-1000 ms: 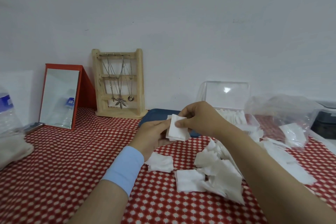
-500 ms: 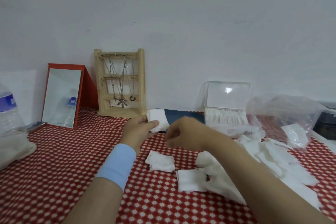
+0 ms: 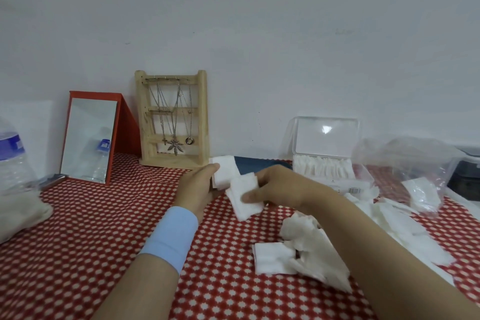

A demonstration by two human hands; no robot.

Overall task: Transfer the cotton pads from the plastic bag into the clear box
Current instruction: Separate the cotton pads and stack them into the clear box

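Left hand [image 3: 197, 186] grips a stack of white square cotton pads [image 3: 224, 171] — right hand [image 3: 281, 187], just beside, pinches a single white pad [image 3: 245, 200].

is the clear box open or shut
Open: the lid stands upright behind the clear box, and cotton pads show in a row inside.

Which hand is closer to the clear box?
The right hand, pinching cotton pads, is just left of the clear box. The left hand grips a pad stack farther left, with the right hand between it and the box.
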